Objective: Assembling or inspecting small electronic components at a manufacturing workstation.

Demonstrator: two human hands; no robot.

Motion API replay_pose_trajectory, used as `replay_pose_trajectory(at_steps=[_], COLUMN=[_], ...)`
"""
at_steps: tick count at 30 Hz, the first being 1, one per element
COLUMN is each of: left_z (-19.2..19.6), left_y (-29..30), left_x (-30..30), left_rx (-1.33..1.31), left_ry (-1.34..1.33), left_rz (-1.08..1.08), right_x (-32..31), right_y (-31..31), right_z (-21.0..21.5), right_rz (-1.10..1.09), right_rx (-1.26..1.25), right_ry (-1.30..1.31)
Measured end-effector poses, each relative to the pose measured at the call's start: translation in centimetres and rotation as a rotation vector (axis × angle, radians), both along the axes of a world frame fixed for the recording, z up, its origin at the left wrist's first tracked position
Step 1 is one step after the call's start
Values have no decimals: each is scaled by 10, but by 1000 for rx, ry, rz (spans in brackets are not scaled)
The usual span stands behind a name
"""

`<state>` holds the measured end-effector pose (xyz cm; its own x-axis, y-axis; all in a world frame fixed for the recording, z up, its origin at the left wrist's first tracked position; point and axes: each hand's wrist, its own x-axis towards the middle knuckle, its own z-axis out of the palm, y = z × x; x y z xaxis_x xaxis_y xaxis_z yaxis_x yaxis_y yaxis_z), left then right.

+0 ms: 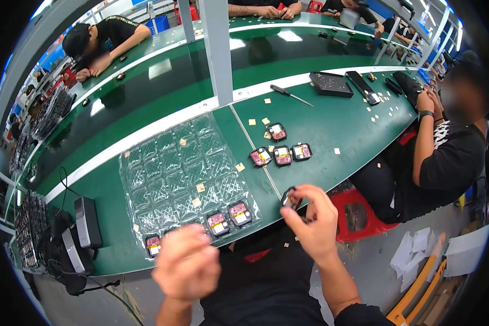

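Between the thumb and fingers of my right hand is a small black-cased electronic module, held at the table's near edge. My left hand is over the near side of a clear plastic blister tray; its fingers look curled but are smeared by motion, so I cannot tell if they hold anything. Several modules with reddish boards and white-and-yellow labels sit in the tray's nearest row, partly hidden by that hand. Beyond my right hand, a group of similar modules lies on the green table.
Small beige squares are scattered over table and tray. A screwdriver and a black bin lie farther back. At left stands a grey-black box-shaped device with cables. A co-worker sits at right; a metal post rises behind.
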<state>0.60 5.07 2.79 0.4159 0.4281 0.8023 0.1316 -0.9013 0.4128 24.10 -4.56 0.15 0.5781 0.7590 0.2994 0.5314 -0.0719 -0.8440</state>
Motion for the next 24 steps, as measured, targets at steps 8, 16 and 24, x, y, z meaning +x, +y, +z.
replay_pose_trajectory(at_steps=[8, 16, 24], left_z=[-46, -53, -57], left_y=[-42, -48, -47], left_x=[50, 29, 17], left_rx=[-254, -932, -1135], left_ry=[-130, -553, -633], left_rz=[-122, -459, -466], right_x=[-51, -57, -54], right_y=[-28, -27, -22], right_z=[-9, 0, 10], right_rz=[423, 554, 499], right_rx=[215, 112, 26], right_ry=[610, 579, 21])
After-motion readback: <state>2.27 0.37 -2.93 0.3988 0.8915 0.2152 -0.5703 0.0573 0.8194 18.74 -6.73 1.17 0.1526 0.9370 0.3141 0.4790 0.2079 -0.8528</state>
